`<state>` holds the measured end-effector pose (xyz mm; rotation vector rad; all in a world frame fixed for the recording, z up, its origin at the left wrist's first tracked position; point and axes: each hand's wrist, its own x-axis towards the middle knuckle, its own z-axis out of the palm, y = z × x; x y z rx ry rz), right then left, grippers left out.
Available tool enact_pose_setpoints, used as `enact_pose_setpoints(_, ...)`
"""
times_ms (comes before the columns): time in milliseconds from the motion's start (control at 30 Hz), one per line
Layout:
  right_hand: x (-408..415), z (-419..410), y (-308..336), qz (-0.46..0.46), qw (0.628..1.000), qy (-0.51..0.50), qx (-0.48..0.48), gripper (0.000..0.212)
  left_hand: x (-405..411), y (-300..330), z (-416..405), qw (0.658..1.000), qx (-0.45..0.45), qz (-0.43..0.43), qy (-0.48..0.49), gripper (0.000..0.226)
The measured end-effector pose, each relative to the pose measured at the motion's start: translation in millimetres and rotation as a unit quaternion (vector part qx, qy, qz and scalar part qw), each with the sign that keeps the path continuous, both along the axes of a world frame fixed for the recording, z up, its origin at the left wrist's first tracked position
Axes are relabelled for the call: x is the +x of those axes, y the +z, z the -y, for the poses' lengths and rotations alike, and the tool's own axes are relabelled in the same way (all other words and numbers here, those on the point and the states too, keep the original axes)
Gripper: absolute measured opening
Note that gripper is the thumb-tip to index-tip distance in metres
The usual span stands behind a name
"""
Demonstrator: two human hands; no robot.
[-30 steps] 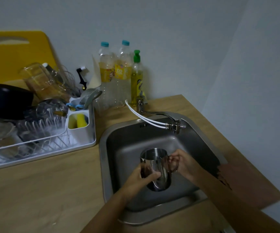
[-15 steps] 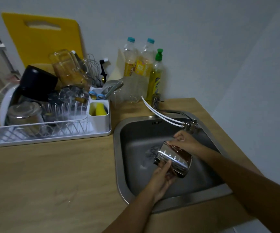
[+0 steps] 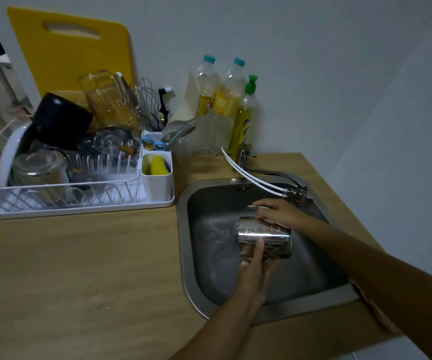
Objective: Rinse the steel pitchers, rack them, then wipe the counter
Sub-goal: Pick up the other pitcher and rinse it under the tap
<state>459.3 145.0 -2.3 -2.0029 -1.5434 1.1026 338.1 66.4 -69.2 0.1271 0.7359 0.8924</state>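
Steel pitcher (image 3: 269, 236) held sideways over the sink (image 3: 183, 245), right of centre.
Left hand (image 3: 255, 268) fingers curl under it; right hand (image 3: 277, 213) grips its handle.

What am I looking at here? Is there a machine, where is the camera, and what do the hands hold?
There is no machine. A person wears a wide-angle camera on the head, looking down. Both hands hold one steel pitcher, tipped on its side over the sink: the left hand grips it from below, the right hand from above, near its handle. On the wooden counter stands a full dish rack. Behind the sink are the tap, two bottles and green-capped dish soap. A yellow cutting board leans on the wall.
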Motion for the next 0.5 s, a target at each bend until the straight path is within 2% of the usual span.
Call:
enact_pose_setpoints(67, -4.7, -2.4, 6.6, 0.015, 1.000, 0.012, 0.013, 0.028, 0.5, 7.6, -0.6, 1.000, -0.012, 0.008, 0.024, 0.019)
enact_pose_setpoints(200, -14.6, -7.6, 24.7, 0.084, 0.995, 0.039, 0.039, 0.020, -0.8, 27.4, -1.3, 0.996, -0.043, 0.029, 0.066, 0.044)
enact_pose_setpoints(333, -27.9, -9.0, 52.8, 0.133, 0.987, 0.069, 0.050, 0.017, -3.7, 49.4, -5.4, 0.993, -0.071, 0.059, 0.077, 0.043)
enact_pose_setpoints(500, -38.5, -16.4, 98.0, 0.195, 0.977, 0.070, 0.046, 0.020, -6.7, 83.5, -11.0, 0.989, -0.045, 0.126, 0.059, 0.032)
